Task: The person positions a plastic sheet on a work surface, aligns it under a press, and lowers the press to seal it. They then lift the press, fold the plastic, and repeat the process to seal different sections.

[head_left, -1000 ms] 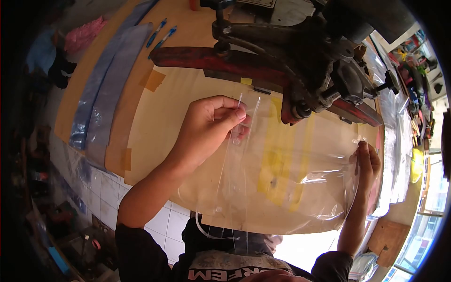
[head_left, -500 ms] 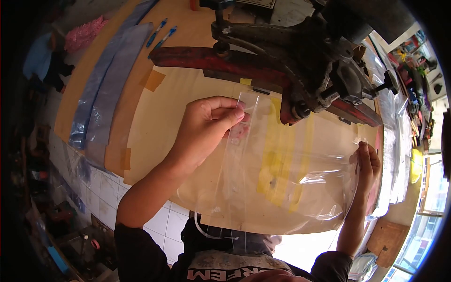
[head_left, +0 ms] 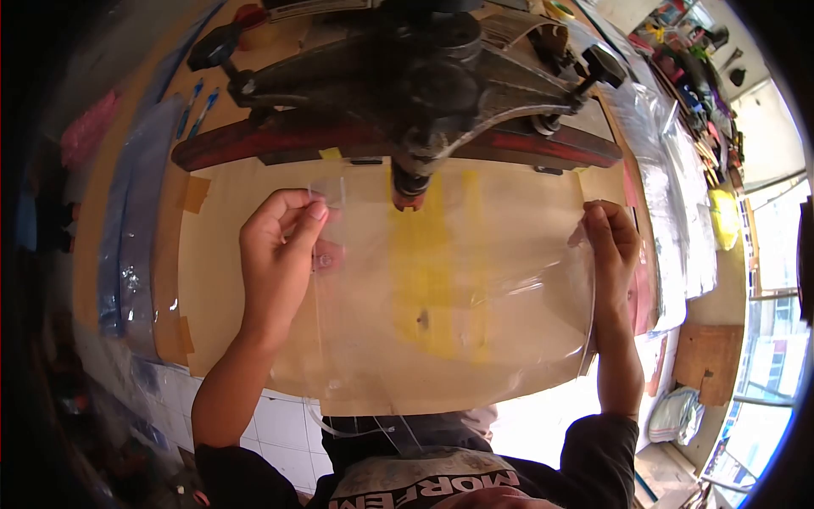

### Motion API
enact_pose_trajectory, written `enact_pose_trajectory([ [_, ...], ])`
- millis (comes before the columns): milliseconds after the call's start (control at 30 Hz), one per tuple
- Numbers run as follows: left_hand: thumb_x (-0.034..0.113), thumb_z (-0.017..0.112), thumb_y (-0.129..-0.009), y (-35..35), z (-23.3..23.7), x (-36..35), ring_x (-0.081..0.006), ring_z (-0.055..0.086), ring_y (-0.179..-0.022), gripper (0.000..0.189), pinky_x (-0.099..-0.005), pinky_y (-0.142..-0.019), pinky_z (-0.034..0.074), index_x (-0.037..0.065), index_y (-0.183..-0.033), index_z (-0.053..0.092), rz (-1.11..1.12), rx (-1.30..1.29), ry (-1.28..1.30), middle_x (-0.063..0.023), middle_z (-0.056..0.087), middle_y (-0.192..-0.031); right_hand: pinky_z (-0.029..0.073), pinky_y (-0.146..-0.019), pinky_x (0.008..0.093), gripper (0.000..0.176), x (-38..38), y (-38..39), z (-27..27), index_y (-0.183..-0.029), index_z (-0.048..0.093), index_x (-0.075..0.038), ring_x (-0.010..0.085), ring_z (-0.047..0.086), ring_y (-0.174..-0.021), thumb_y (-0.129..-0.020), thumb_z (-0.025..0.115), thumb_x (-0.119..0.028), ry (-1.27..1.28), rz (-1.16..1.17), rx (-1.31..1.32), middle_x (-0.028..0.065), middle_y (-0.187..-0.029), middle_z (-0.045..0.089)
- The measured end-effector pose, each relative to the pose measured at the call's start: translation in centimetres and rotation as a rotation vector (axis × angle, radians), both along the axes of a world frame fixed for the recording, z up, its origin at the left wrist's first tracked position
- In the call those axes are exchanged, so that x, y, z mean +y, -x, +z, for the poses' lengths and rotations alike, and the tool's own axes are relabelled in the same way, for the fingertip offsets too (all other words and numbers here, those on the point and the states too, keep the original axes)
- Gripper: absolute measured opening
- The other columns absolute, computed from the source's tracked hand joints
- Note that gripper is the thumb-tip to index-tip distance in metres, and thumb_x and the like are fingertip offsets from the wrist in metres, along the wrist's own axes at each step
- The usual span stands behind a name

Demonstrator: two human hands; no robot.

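A clear plastic sheet (head_left: 526, 293) stretches between my two hands, above a tan work surface with yellow tape strips (head_left: 421, 280). My left hand (head_left: 284, 242) pinches its upper left corner between thumb and fingers. At the upper right edge, my right hand (head_left: 612, 233) grips the sheet the same way. The near end of the plastic hangs over the front edge toward my body. Just beyond both hands stands a heavy dark machine head (head_left: 424, 81) with a long red bar (head_left: 280, 140) across the surface.
Two blue pens (head_left: 202, 110) and folded bluish plastic (head_left: 144, 229) lie at the left. Stacked clear plastic (head_left: 670, 195) sits on the right, beside a yellow bag (head_left: 724, 219). Orange tape pieces (head_left: 196, 194) mark the board's left side.
My view has turned, so the machine now appears more central. The sheet is spread flatter and wider, my left hand farther from my right. Both hands keep their grip.
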State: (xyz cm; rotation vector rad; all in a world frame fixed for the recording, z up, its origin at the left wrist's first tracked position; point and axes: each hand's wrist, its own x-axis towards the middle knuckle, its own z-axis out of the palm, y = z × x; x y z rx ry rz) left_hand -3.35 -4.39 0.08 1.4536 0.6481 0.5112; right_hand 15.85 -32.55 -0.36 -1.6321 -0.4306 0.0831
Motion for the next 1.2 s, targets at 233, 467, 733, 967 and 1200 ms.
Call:
enact_pose_trajectory([
  [233,0.011,0.056,-0.093,-0.3,-0.6,-0.6,-0.0098,0.056,-0.05,0.012,-0.0216,-0.045,0.043,0.0,-0.098,0.057,0.04,-0.023,-0.134,-0.0074,0.064,-0.085,0.044,-0.061,0.0215,0.017,0.0,0.1,0.0,-0.095,0.06,0.003,0.0064,0.052,-0.065,-0.094,0.056,-0.014,-0.007,0.007,0.005,0.0009,-0.072,0.056],
  [467,0.014,0.056,-0.093,-0.4,-0.8,-0.7,-0.0051,0.05,-0.049,0.012,-0.0205,-0.046,0.045,0.002,-0.095,0.057,0.07,-0.014,-0.165,-0.0012,0.059,-0.078,0.046,-0.061,0.0225,0.018,0.1,0.3,0.2,-0.102,0.063,0.004,0.0062,0.053,-0.067,-0.092,0.06,-0.01,-0.048,0.002,-0.004,0.0007,-0.077,0.059],
  [733,0.014,0.057,-0.092,-0.4,-1.0,-0.5,-0.0043,0.049,-0.047,0.012,-0.0209,-0.047,0.046,0.003,-0.096,0.058,0.063,-0.005,-0.138,-0.0011,0.06,-0.08,0.049,-0.065,0.0237,0.022,-0.5,-0.8,0.0,-0.105,0.063,0.005,0.0081,0.059,-0.072,-0.09,0.062,-0.011,0.04,0.013,0.062,0.0034,-0.082,0.063],
  [967,0.015,0.057,-0.092,-0.4,-1.1,-0.3,-0.0045,0.049,-0.047,0.012,-0.0208,-0.046,0.045,0.004,-0.095,0.058,0.06,-0.002,-0.115,-0.0023,0.061,-0.08,0.046,-0.067,0.0221,0.027,-0.4,-2.0,-0.5,-0.11,0.06,0.002,0.0079,0.059,-0.075,-0.091,0.062,-0.017,-0.117,0.253,0.188,0.0033,-0.084,0.065],
  [1200,0.015,0.057,-0.092,-0.4,-1.3,-0.2,-0.0043,0.049,-0.047,0.011,-0.0206,-0.046,0.045,0.004,-0.095,0.058,0.04,0.002,-0.137,-0.0028,0.061,-0.08,0.044,-0.064,0.0196,0.024,-0.2,-2.0,-0.2,-0.096,0.067,0.001,0.0039,0.055,-0.07,-0.09,0.064,-0.021,0.037,0.255,0.192,0.0014,-0.078,0.066],
])
